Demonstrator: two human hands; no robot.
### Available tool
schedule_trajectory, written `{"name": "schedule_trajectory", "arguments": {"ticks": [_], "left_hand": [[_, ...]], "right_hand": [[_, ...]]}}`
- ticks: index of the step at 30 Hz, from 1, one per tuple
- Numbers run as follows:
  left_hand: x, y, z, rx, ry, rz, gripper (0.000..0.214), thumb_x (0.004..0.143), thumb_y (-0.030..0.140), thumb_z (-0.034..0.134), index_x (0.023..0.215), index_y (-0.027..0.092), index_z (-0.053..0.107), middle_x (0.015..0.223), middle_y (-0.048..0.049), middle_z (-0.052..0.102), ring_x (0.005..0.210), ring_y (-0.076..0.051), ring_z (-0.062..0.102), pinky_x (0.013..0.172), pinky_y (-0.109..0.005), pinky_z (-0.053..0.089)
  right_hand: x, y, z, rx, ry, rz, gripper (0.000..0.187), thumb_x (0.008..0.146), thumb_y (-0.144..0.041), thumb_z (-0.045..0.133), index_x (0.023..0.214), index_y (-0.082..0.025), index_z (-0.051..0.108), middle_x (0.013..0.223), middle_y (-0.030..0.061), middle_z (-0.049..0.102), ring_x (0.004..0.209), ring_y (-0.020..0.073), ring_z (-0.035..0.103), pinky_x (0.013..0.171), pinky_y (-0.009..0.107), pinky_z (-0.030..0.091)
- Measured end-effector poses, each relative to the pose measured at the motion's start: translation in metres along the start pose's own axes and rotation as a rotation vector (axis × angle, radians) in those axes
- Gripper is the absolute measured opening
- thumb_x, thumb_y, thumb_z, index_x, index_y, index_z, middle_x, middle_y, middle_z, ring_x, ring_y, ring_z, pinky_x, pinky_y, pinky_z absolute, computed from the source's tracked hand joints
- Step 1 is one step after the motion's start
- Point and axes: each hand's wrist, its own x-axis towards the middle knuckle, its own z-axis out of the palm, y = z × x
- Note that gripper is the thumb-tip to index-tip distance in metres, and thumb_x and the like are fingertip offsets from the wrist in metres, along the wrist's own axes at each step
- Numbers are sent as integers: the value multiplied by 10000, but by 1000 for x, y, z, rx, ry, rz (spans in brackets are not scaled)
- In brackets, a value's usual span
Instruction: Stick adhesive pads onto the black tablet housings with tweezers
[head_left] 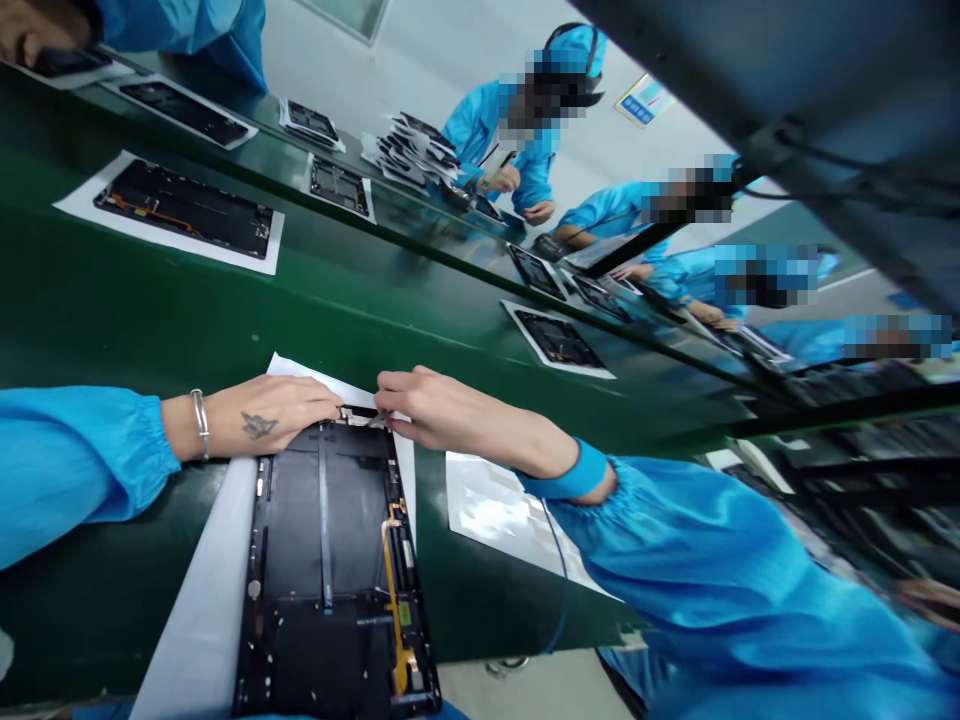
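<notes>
A black tablet housing (pixel 337 540) lies in front of me on white paper (pixel 202 600), an orange flex cable (pixel 391 580) running along its right side. My left hand (pixel 274 412) rests across its upper left corner, the fingers together and bent over the top edge; the thumb is hidden. At the upper right corner my right hand (pixel 427 405) is closed in a pinch on a thin metal tool that looks like tweezers (pixel 377 419). The tool's tip touches the top edge strip. A blue wrist strap (pixel 574 472) circles my right wrist, its cord hanging down.
A clear plastic sheet (pixel 495 510) lies right of the housing on the green table (pixel 315 310). More housings on paper, such as one housing (pixel 187 208) at left and another housing (pixel 559 340), lie beyond. Co-workers in blue, including one person (pixel 540 170), work across the table.
</notes>
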Motion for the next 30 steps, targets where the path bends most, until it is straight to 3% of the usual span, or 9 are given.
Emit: {"name": "schedule_trajectory", "arguments": {"ticks": [4,7,12,19,23,30], "left_hand": [[4,2,-2,35,-37,-15,330,931,24,421,1173,114,626,1247,-128,671,1162,-233,620,1001,-351,500],[7,2,-2,60,-43,-29,320,912,23,426,1138,113,634,1195,-122,688,1108,-244,636,956,-367,512],[9,0,-1,75,-50,-39,319,899,19,414,1105,132,631,1142,-97,702,1074,-234,638,945,-369,504],[4,-1,-3,37,-22,-32,328,923,31,399,1126,165,618,1182,-79,697,1124,-218,617,990,-360,484],[4,-4,-2,13,-7,-21,350,900,14,373,1108,156,615,1143,-78,703,1082,-220,629,973,-364,495],[6,-7,0,0,-53,-71,383,866,12,380,1135,160,610,1170,-85,689,1110,-235,619,959,-375,499]], "right_hand": [[-24,0,24,268,388,77,246,979,-111,429,1005,-176,665,893,72,605,798,195,585,722,330,442],[-33,-15,47,347,506,61,298,991,-129,438,1165,-207,667,1005,94,610,914,214,598,775,357,483],[-26,-31,66,344,494,66,380,982,-134,447,1288,-237,646,1110,118,568,936,234,550,805,411,513],[-35,-22,71,455,548,103,316,982,-142,475,1201,-254,674,1085,106,577,961,245,539,803,417,516],[-28,-24,68,534,543,146,276,980,-140,473,1105,-245,696,1042,99,589,995,254,552,850,433,501],[-5,-30,57,520,500,71,255,968,-149,490,1089,-230,700,1038,95,602,954,248,540,845,425,479]]}}
